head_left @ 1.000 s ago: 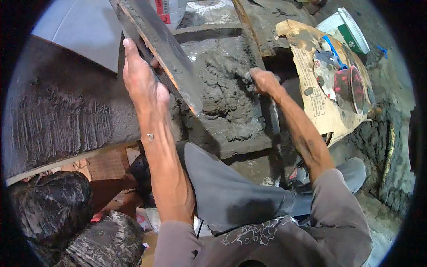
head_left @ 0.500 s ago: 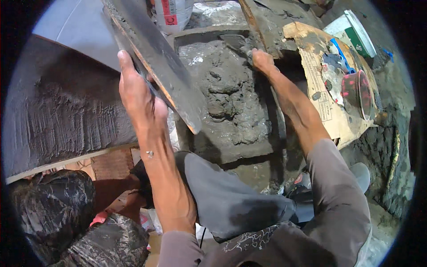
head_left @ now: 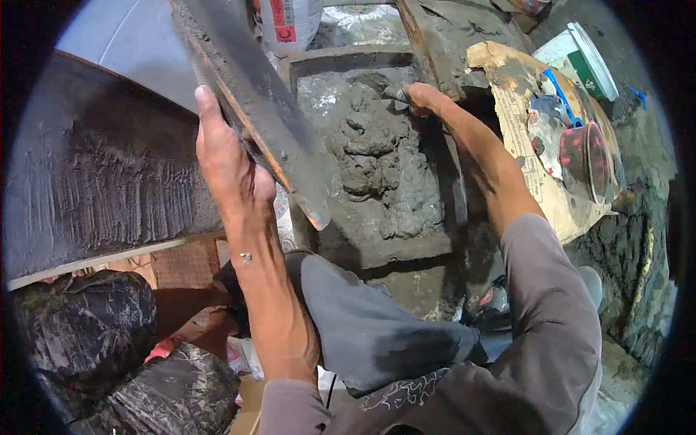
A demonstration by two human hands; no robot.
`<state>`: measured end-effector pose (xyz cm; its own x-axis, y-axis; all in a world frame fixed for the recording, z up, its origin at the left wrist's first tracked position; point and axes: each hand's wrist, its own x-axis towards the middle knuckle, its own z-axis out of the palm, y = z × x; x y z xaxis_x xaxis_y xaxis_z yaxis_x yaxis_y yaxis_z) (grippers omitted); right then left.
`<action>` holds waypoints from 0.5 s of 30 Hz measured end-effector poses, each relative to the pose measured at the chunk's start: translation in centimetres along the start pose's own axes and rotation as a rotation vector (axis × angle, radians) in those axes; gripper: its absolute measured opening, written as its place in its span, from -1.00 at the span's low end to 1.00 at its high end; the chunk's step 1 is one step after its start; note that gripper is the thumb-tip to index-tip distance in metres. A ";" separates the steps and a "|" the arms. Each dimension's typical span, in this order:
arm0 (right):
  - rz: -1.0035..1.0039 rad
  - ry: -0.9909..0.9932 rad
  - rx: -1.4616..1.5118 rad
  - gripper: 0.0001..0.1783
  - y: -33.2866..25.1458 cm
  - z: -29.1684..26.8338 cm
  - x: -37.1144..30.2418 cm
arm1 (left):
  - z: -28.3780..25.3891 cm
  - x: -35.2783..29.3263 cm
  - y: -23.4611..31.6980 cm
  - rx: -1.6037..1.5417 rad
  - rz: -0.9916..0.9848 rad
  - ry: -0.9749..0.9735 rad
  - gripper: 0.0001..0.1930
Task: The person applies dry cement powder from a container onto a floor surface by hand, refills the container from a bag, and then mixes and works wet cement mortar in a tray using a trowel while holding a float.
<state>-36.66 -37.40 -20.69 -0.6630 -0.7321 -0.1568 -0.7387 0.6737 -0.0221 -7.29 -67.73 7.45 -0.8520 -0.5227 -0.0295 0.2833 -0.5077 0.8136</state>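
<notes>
Gripping the tilted mortar board [head_left: 254,109] along its near edge, the left hand [head_left: 225,167] steadies it beside the mortar heap [head_left: 377,167], where the right hand [head_left: 424,98] clasps a trowel [head_left: 395,94].

A building site, mid-tiling or plastering: wet grey mortar [head_left: 377,159] heaped in a tray at centre frame, a combed mortar bed [head_left: 101,196] at left, a cement sack [head_left: 290,22] at the top edge, and mortar-spattered cardboard [head_left: 536,174] and a bucket [head_left: 580,61] at upper right.
</notes>
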 end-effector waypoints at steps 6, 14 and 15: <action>-0.255 0.021 0.056 -0.58 -1.3 -1.3 -1.2 | 0.5 -0.6 -0.1 -0.007 -0.021 -0.082 -0.54; -0.099 -0.066 0.156 -0.69 -9.1 -6.2 -5.2 | -0.9 2.1 -1.9 -0.042 -0.043 0.046 -0.58; -0.106 -0.005 0.165 -0.72 -10.9 -6.9 -6.3 | -1.9 2.9 -1.7 -0.059 -0.013 -0.005 -0.59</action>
<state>-25.26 -40.82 -12.62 -0.5813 -0.7998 -0.1495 -0.7742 0.6003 -0.2007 -9.38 -69.66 4.89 -0.8581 -0.5122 -0.0366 0.2975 -0.5541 0.7775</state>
